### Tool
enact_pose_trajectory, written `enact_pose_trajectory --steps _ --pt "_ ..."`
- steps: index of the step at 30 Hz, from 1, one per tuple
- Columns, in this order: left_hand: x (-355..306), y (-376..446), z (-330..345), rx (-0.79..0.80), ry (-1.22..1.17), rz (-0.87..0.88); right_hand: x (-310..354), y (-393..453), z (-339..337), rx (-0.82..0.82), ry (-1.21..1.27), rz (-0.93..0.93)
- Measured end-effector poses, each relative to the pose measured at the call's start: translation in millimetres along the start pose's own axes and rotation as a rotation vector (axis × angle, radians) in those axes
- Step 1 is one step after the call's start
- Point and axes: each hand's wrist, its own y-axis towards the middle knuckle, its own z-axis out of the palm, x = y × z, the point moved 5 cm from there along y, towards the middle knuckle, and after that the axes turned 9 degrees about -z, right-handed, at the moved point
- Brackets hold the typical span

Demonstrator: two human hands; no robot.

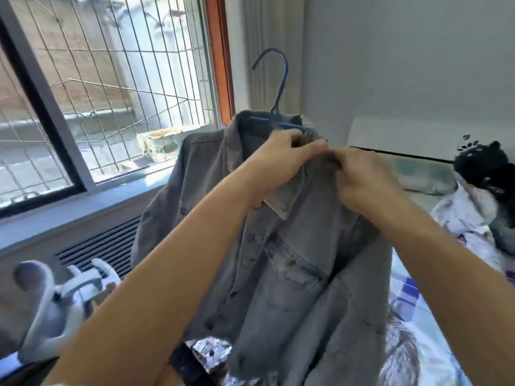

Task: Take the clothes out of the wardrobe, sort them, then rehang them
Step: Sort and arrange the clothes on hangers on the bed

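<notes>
A grey denim jacket hangs in front of me on a blue wire hanger, whose hook sticks up above the collar. My left hand grips the jacket at the collar, just under the hanger's bar. My right hand pinches the jacket's front edge beside the collar, its fingertips meeting those of the left hand. The jacket's lower hem drapes down over the bed. Part of the hanger is hidden inside the jacket.
White plastic hangers lie at the lower left by a vent. A barred window fills the left. On the patterned bed lie a black garment, light clothes and a patterned piece.
</notes>
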Motion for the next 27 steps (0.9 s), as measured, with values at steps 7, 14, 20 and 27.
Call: enact_pose_trajectory --steps 7,14,20,27 --pt "198 34 -163 -0.903 0.317 0.071 -31 62 75 -0.291 -0.207 0.158" --pt "431 97 -179 -0.199 0.496 -0.740 -27 109 68 -0.337 -0.319 0.253" --pt "487 137 -144 -0.118 0.409 -0.762 -11 127 22 -0.360 -0.497 0.203" --pt "391 196 -69 -0.036 0.179 -0.490 6 126 -31 -0.462 -0.725 0.194"
